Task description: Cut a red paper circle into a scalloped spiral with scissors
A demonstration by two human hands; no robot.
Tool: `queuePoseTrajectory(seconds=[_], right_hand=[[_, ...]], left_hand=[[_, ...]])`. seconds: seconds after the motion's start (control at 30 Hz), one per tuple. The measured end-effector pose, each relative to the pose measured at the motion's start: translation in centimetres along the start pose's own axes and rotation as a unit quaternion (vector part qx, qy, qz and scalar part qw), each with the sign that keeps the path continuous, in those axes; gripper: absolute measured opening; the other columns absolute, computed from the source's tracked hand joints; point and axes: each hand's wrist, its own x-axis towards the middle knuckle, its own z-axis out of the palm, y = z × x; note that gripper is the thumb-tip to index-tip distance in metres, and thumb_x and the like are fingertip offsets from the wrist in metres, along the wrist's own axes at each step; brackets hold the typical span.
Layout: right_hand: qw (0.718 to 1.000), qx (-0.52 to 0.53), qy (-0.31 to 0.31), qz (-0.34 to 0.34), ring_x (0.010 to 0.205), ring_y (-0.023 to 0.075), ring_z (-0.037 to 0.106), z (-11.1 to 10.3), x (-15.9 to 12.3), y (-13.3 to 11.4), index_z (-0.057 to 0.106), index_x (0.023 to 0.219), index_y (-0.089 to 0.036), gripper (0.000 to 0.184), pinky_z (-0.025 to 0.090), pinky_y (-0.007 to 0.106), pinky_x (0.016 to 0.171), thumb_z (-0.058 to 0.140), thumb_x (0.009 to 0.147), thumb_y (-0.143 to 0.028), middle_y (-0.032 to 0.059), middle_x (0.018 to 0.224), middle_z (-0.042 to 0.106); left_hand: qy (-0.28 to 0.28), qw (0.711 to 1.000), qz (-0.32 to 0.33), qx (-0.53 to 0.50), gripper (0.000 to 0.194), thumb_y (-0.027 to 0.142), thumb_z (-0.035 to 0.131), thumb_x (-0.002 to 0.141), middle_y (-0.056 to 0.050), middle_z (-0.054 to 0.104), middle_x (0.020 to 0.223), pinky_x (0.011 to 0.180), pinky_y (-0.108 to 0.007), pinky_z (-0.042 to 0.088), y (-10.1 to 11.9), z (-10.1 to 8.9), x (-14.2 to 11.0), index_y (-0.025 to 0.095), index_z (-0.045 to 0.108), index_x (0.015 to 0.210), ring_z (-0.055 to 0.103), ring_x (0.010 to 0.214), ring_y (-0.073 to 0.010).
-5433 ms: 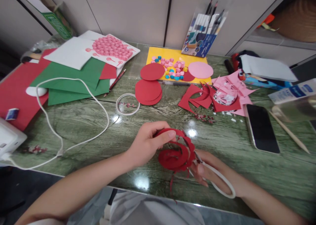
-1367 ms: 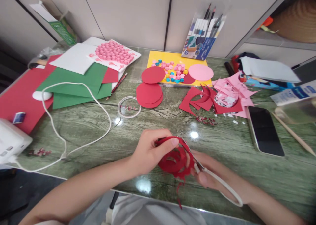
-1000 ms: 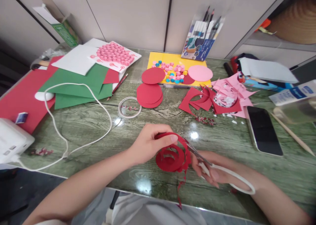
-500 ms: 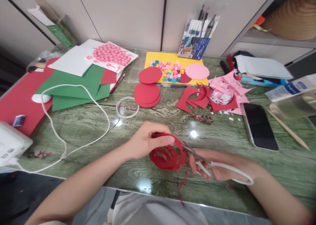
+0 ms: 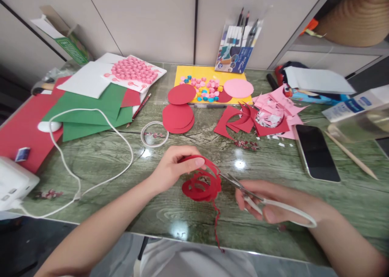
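Between the thumb and fingers of my left hand (image 5: 179, 163) is a red paper spiral (image 5: 199, 190), its coils hanging in rings above the table. A thin wavy red paper strip (image 5: 216, 224) dangles from it past the table's front edge. My right hand (image 5: 270, 200) grips a pair of scissors (image 5: 243, 186) with white handles. The blades are slightly apart, their tips pointing left at the spiral's outer edge. Whether the tips touch the paper I cannot tell. Farther back lie several red paper circles (image 5: 178, 117).
A phone (image 5: 317, 151) and a wooden stick (image 5: 351, 155) lie at right. Red paper scraps (image 5: 235, 119) and pink scraps (image 5: 285, 103) sit behind. A roll of tape (image 5: 154, 133), a white cable (image 5: 130, 147) and green paper (image 5: 88, 111) occupy the left. A yellow sheet (image 5: 179, 72) bears small paper pieces.
The spiral and my left hand have shifted a little left and up. A wider gap now shows between the scissors and the spiral's coils, and the dangling strip has swung left.
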Motion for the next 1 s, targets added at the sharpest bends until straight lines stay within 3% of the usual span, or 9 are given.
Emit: queuePoseTrajectory(seconds=[0.2, 0.27, 0.33, 0.47, 0.6, 0.73, 0.83, 0.93, 1.0], right_hand=[[0.999, 0.027, 0.028, 0.02, 0.064, 0.0139, 0.038, 0.1, 0.3, 0.9, 0.059, 0.093, -0.02, 0.042, 0.029, 0.024, 0.056, 0.068, 0.08, -0.059, -0.0031, 0.075, 0.044], [0.997, -0.037, 0.067, -0.011, 0.064, 0.0145, 0.038, 0.2, 0.2, 0.6, 0.057, 0.096, -0.022, 0.043, 0.03, 0.024, 0.056, 0.067, 0.08, -0.06, -0.0031, 0.076, 0.045], [0.978, -0.14, 0.142, -0.061, 0.067, 0.0161, 0.04, 0.4, 0.1, 0.1, 0.055, 0.1, -0.023, 0.042, 0.033, 0.025, 0.058, 0.065, 0.082, -0.06, -0.0023, 0.08, 0.046], [0.898, -0.312, 0.293, -0.1, 0.081, 0.0218, 0.05, 1.0, 0.4, -0.2, 0.05, 0.108, -0.025, 0.034, 0.042, 0.034, 0.073, 0.065, 0.087, -0.047, 0.0017, 0.096, 0.047], [0.793, -0.425, 0.423, -0.106, 0.083, 0.0232, 0.056, 0.9, 1.3, 0.9, 0.051, 0.108, -0.023, 0.031, 0.047, 0.038, 0.076, 0.069, 0.085, -0.033, 0.0042, 0.1, 0.047], [0.679, -0.528, 0.484, -0.16, 0.08, 0.0245, 0.06, 0.1, 1.8, 1.9, 0.058, 0.102, -0.018, 0.025, 0.049, 0.036, 0.071, 0.069, 0.087, -0.033, 0.0053, 0.093, 0.048], [0.611, -0.592, 0.499, -0.165, 0.072, 0.0233, 0.06, -0.5, 1.7, 2.4, 0.063, 0.098, -0.017, 0.02, 0.047, 0.033, 0.062, 0.064, 0.091, -0.036, 0.0058, 0.088, 0.051], [0.57, -0.626, 0.512, -0.144, 0.059, 0.0192, 0.057, -0.6, 1.5, 2.7, 0.066, 0.092, -0.018, 0.017, 0.039, 0.03, 0.051, 0.059, 0.094, -0.034, 0.004, 0.08, 0.053], [0.575, -0.614, 0.522, -0.138, 0.055, 0.0175, 0.053, -0.6, 1.5, 2.6, 0.066, 0.088, -0.02, 0.019, 0.034, 0.029, 0.049, 0.06, 0.094, -0.037, 0.003, 0.077, 0.054]], left_hand=[[0.002, 0.999, -0.011, -0.039, 0.026, 0.036, 0.068, 0.082, 0.001, 0.057, 0.059, 0.049, -0.022, 0.031, -0.2, 0.1, -0.1, 0.014, 0.071, 0.068, 0.044, 0.052, -0.0083], [0.012, 0.997, -0.019, -0.068, 0.026, 0.036, 0.068, 0.082, 0.002, 0.056, 0.058, 0.048, -0.022, 0.03, -0.3, 0.1, 0.0, 0.015, 0.069, 0.067, 0.044, 0.051, -0.0079], [0.024, 0.994, -0.037, -0.097, 0.026, 0.036, 0.068, 0.081, 0.004, 0.049, 0.052, 0.047, -0.022, 0.028, -0.3, 0.1, 0.1, 0.015, 0.068, 0.066, 0.041, 0.048, -0.0074], [0.029, 0.987, -0.089, -0.133, 0.025, 0.036, 0.067, 0.082, 0.009, 0.032, 0.042, 0.047, -0.022, 0.028, -0.7, 0.3, 0.4, 0.015, 0.066, 0.068, 0.034, 0.043, -0.0068], [-0.001, 0.981, -0.124, -0.151, 0.025, 0.037, 0.065, 0.084, 0.01, 0.03, 0.039, 0.048, -0.021, 0.032, -1.0, 0.7, 0.5, 0.015, 0.065, 0.07, 0.031, 0.041, -0.0061], [-0.016, 0.978, -0.144, -0.152, 0.023, 0.035, 0.066, 0.083, 0.01, 0.03, 0.041, 0.046, -0.021, 0.031, -1.1, 1.1, 0.5, 0.015, 0.066, 0.071, 0.028, 0.041, -0.0056], [-0.024, 0.975, -0.147, -0.162, 0.021, 0.033, 0.066, 0.083, 0.01, 0.029, 0.041, 0.046, -0.021, 0.031, -1.0, 1.2, 0.4, 0.015, 0.066, 0.072, 0.028, 0.042, -0.0059], [-0.036, 0.975, -0.149, -0.163, 0.02, 0.032, 0.065, 0.083, 0.01, 0.03, 0.041, 0.045, -0.02, 0.029, -0.9, 1.2, 0.4, 0.015, 0.066, 0.071, 0.027, 0.041, -0.0056], [-0.052, 0.976, -0.154, -0.142, 0.02, 0.032, 0.065, 0.082, 0.009, 0.033, 0.043, 0.043, -0.02, 0.025, -0.7, 1.1, 0.3, 0.016, 0.064, 0.07, 0.028, 0.041, -0.0052]])
